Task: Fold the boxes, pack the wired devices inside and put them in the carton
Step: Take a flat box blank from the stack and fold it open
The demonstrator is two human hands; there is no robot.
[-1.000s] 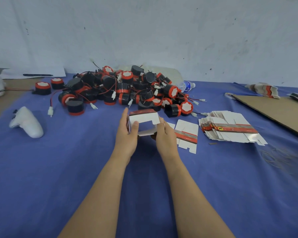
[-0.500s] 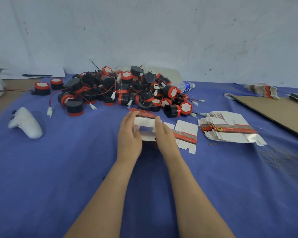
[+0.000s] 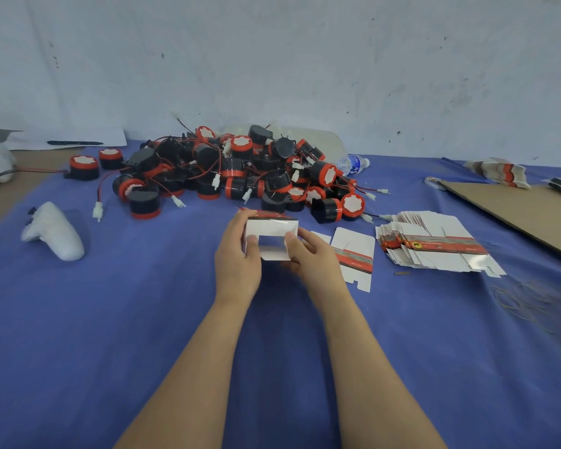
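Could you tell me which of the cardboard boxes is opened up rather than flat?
The box gripped by the left hand and right hand; the single blank beside it and the stack lie flat.

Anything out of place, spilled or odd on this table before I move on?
Nothing damaged or spilled. A water bottle lies on its side beside the tangled heap of wired devices, and loose rubber bands are scattered at far right. The left hand and right hand hold the half-folded box normally.

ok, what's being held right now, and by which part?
Both hands hold one half-folded white box: the left hand grips its left side, the right hand its right side.
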